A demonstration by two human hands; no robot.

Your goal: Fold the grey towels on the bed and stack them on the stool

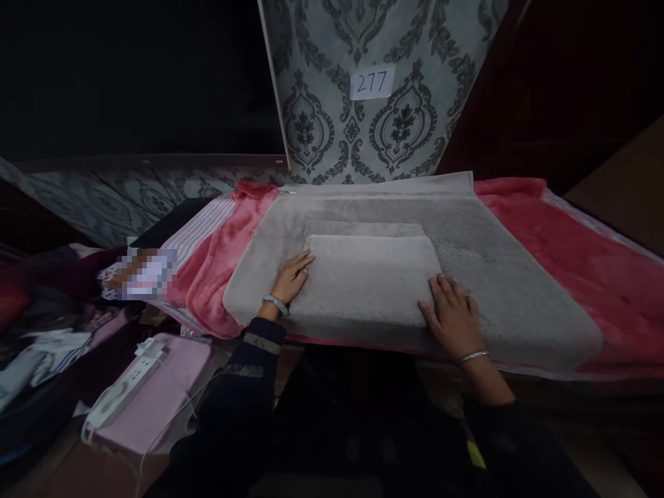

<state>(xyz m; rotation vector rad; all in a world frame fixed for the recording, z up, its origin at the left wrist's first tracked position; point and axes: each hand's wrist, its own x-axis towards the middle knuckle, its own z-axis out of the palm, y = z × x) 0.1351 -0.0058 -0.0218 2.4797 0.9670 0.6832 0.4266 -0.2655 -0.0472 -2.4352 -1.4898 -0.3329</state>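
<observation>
A light grey folded towel (371, 277) lies on top of a larger grey plush cloth (519, 297) spread over the surface in front of me. My left hand (293, 280) rests flat at the folded towel's left edge, fingers stretched out and a bangle on the wrist. At the right edge lies my right hand (453, 315), its fingers spread and touching both the towel and the cloth under it. Neither hand grips anything. The folded towel's far edge shows a second layer just behind it.
A pink-red fleece blanket (596, 256) lies beneath the grey cloth. On the left, a white power strip (127, 384) with cables sits on a pink stool (179, 387), near piled clothes (52, 353). A large dark screen (140, 83) stands behind; a paper (372, 83) marked 277 is on the wall.
</observation>
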